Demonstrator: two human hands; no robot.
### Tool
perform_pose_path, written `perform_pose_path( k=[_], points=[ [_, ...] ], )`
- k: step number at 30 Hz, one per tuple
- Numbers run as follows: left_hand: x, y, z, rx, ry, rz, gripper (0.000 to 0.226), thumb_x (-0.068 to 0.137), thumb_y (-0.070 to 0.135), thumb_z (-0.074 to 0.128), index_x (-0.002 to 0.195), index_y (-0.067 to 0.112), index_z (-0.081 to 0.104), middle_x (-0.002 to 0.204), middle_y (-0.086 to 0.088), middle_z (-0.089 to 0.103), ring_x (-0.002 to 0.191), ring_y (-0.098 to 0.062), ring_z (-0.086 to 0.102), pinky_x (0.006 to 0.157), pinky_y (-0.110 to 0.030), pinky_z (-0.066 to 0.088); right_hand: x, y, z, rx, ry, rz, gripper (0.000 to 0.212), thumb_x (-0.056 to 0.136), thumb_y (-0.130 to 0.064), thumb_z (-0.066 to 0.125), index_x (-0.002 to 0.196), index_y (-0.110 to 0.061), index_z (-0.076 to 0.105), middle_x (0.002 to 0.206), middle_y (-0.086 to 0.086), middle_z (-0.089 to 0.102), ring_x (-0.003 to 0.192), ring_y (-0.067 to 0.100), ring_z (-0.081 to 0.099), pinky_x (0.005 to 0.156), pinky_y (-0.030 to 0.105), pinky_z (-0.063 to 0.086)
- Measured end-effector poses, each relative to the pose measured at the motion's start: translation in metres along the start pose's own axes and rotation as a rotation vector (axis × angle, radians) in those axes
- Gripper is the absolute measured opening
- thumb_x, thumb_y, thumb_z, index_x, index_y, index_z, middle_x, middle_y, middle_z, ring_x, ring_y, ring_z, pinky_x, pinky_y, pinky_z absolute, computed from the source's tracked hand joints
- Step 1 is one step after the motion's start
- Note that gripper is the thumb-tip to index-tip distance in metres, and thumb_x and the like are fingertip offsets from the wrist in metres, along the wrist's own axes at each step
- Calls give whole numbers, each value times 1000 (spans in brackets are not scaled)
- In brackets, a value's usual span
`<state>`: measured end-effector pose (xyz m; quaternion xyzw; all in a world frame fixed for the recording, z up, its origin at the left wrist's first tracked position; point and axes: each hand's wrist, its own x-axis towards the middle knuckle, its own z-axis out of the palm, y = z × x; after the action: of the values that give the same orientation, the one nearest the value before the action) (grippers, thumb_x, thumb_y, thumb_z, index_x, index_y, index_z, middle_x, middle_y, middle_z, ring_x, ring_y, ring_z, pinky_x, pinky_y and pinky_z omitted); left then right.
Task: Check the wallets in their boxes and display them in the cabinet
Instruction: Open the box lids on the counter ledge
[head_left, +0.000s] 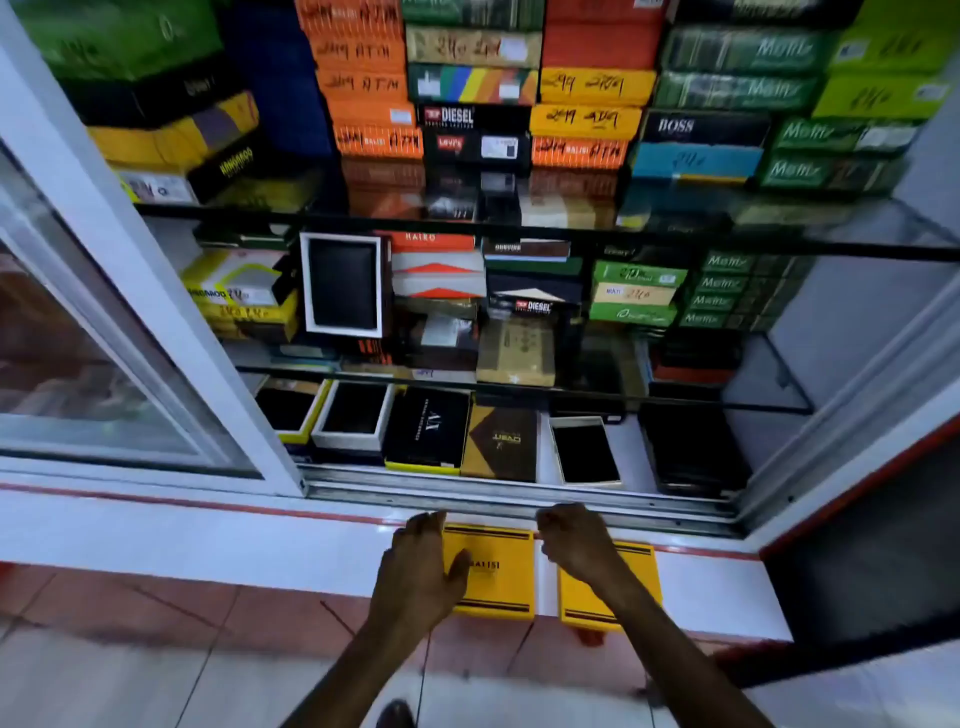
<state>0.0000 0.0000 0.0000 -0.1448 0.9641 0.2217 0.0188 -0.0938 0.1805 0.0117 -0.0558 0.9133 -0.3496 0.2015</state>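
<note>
Two yellow wallet boxes lie side by side on the white ledge (208, 540) below the open cabinet. My left hand (423, 564) grips the left yellow box (496, 571) by its left edge, thumb on the lid. My right hand (574, 543) is curled, knuckles up, over the top left corner of the right yellow box (597, 605); whether it holds that box I cannot tell. On the bottom shelf, open boxes show black wallets (584, 452), next to closed black (428, 428) and brown boxes (501, 441).
The cabinet's sliding glass door (104, 312) is pushed left; its metal track (519, 501) runs just behind my hands. Glass shelves (519, 231) above hold stacked orange, green, yellow and black boxes. Tiled floor (156, 649) lies below the ledge.
</note>
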Motion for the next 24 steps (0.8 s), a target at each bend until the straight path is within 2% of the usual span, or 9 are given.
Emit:
perform_pose_path(
  k=[3, 6, 10, 12, 13, 14, 16, 21, 24],
  points=[
    [5, -4, 19, -65, -119, -73, 54, 85, 46, 57, 126, 12, 52, 121, -11, 65, 112, -27, 60, 91, -37, 55, 13, 9, 21, 51, -162, 207, 38, 100, -27, 40, 64, -19, 48, 68, 1, 52, 84, 31, 64, 91, 41, 53],
    [8, 2, 29, -178, -184, -141, 50, 81, 49, 63, 115, 12, 57, 113, -11, 66, 105, -26, 63, 85, -34, 56, 21, 6, 32, 177, -200, 309, 38, 101, -33, 37, 64, -25, 41, 69, -3, 47, 63, 16, 49, 91, 42, 53],
    [9, 7, 44, -193, -144, -210, 89, 57, 81, 56, 117, 16, 53, 116, -9, 61, 111, -28, 58, 86, -42, 56, 27, 5, 37, 342, -237, 383, 40, 102, -42, 34, 68, -25, 45, 70, -1, 49, 61, 13, 48, 90, 41, 49],
    [7, 13, 48, -167, -141, -273, 109, 45, 88, 55, 126, 16, 45, 124, -9, 53, 118, -32, 53, 92, -47, 52, 28, 7, 36, 555, -252, 445, 50, 102, -47, 34, 90, -8, 62, 85, 22, 67, 79, 34, 67, 95, 45, 51],
    [6, 18, 49, -161, -138, -301, 114, 43, 88, 58, 129, 16, 41, 128, -10, 50, 121, -33, 50, 95, -49, 50, 31, 11, 36, 640, -260, 474, 58, 103, -48, 33, 112, 2, 62, 107, 33, 68, 101, 45, 67, 101, 47, 49],
    [5, 22, 49, -147, -136, -322, 118, 41, 87, 61, 132, 16, 37, 131, -11, 47, 124, -35, 47, 97, -51, 47, 31, 12, 34, 691, -281, 503, 62, 103, -48, 32, 128, 4, 55, 126, 35, 61, 118, 48, 60, 105, 49, 46],
    [5, 29, 51, -115, -133, -347, 122, 40, 85, 65, 134, 14, 33, 135, -13, 44, 126, -36, 44, 100, -53, 44, 32, 18, 31, 764, -319, 524, 63, 103, -49, 30, 138, 1, 48, 137, 27, 56, 126, 41, 55, 108, 47, 44],
    [8, 41, 54, -41, -124, -398, 123, 36, 78, 70, 131, 10, 31, 132, -17, 45, 121, -38, 45, 97, -51, 45, 27, 25, 32, 835, -367, 507, 60, 103, -49, 27, 134, -2, 50, 134, 22, 57, 123, 37, 55, 97, 43, 47],
    [11, 36, 49, -163, -136, -423, 121, 34, 77, 71, 129, 11, 38, 128, -14, 49, 120, -35, 49, 96, -48, 45, 23, 24, 34, 852, -308, 468, 41, 104, -36, 34, 116, -5, 58, 109, 20, 61, 100, 32, 59, 76, 37, 51]
  ],
)
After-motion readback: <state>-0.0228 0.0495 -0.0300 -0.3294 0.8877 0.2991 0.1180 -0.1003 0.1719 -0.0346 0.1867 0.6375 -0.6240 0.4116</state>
